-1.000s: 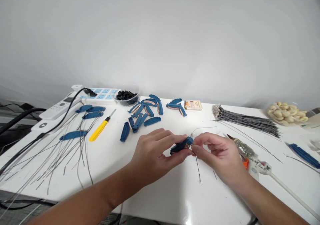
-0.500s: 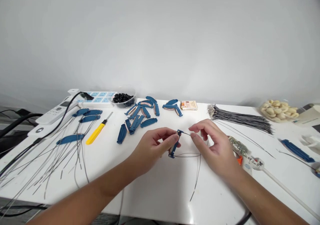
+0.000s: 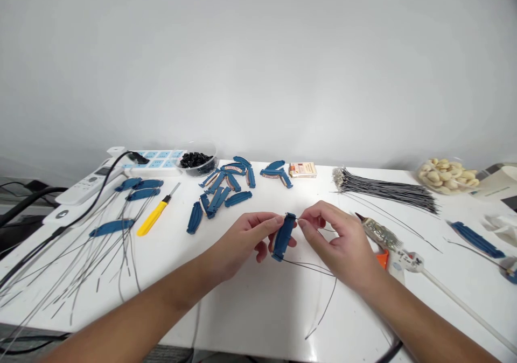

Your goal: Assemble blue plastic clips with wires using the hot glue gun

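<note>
Between the thumb and fingers of my left hand [image 3: 246, 244] is a curved blue plastic piece [image 3: 284, 237], held upright with its ribbed blue face showing. My right hand [image 3: 337, 239] pinches a thin dark wire [image 3: 298, 220] close to the piece's upper end. More thin wire runs from the lower end of the piece, passes under my right hand and hangs down over the table. Beyond my hands lie several similar blue pieces [image 3: 218, 200] in a loose group. At the left, other blue pieces [image 3: 112, 227] have long wires trailing from them.
A yellow screwdriver [image 3: 153, 216] lies left of my hands. Along the back stand a tub of black parts [image 3: 196, 161], a small box [image 3: 302, 169], a bundle of wires [image 3: 383, 189] and a bag of pale pieces [image 3: 446, 174]. A glue gun [image 3: 410, 262] rests at right.
The blue piece has turned so its broad blue face shows. My right hand has moved left, closer to the piece's upper end, and the trailing wire has shifted.
</note>
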Tool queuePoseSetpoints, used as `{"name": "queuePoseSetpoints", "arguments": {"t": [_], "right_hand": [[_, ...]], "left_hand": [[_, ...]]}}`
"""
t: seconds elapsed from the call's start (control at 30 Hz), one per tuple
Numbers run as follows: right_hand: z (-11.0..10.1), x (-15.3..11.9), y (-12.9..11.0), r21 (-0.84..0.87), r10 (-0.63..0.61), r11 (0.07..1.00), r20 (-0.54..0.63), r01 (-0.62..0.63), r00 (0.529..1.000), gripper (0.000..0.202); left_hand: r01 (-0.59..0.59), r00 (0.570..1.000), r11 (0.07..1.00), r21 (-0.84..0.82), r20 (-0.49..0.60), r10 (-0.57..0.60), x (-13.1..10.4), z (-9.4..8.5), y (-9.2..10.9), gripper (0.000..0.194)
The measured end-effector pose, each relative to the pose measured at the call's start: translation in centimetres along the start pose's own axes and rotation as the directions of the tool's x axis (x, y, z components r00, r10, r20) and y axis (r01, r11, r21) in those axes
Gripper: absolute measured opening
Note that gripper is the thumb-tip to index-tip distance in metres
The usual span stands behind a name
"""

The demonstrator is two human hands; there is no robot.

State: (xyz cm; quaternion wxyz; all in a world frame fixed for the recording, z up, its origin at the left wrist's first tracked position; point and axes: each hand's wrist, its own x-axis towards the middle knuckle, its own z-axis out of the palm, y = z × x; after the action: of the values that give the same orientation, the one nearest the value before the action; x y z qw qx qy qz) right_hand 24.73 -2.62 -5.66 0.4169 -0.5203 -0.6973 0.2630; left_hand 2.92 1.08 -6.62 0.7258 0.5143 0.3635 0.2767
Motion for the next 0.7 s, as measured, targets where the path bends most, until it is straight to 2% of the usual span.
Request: {"name": "queuePoseSetpoints", "arguments": {"t": [0.27, 0.43, 0.57, 0.7], "right_hand": [[0.13, -0.07, 0.13, 0.028, -0.039, 0.999, -0.017, 0.040, 0.999, 0.013], [0.25, -0.17, 0.19, 0.009, -0.061, 0.998, -0.045, 0.061, 0.997, 0.012], [0.10, -0.10, -0.06, 0.016, 0.040, 0.999, -0.016, -0.040, 0.999, 0.012], [-0.34, -0.03, -0.35, 0.131, 0.184, 0.970, 0.143, -0.203, 0.972, 0.028]], "left_hand": [[0.063, 0.998, 0.998, 0.006, -0.021, -0.063, 0.01, 0.02, 0.27, 0.039], [0.058, 0.998, 0.998, 0.000, 0.003, -0.058, 0.03, 0.03, 0.31, 0.040], [0.061, 0.998, 0.998, -0.011, -0.001, -0.061, -0.06, 0.10, 0.26, 0.041], [0.043, 0.999, 0.999, -0.018, 0.006, -0.043, -0.14, 0.13, 0.23, 0.039]]}}
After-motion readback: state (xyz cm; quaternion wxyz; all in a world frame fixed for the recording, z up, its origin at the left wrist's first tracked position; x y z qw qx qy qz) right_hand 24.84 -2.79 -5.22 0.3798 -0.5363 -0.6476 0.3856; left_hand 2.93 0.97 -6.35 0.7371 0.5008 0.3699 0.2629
